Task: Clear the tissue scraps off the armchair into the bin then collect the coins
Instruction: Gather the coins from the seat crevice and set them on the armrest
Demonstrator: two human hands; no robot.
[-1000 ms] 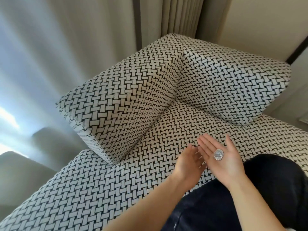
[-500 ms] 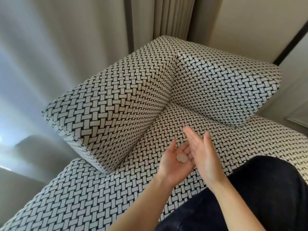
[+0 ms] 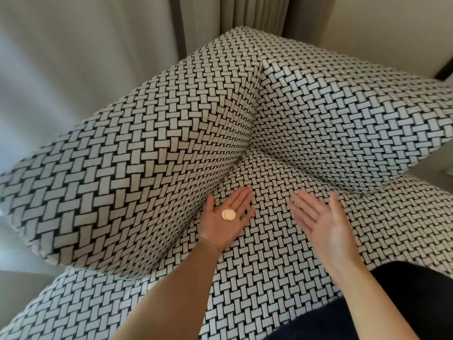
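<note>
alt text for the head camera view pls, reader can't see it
A person's left hand lies open, palm up, with overlapping coins resting on the palm, above the seat of a black-and-white woven-pattern armchair. The right hand is beside it, open and empty. Pale curtains hang behind the chair.

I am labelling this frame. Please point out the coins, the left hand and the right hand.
coins (image 3: 228, 214), head view, face of the top coin.
left hand (image 3: 220, 229), head view, palm below the coins.
right hand (image 3: 321, 223), head view, middle of the palm.
</note>
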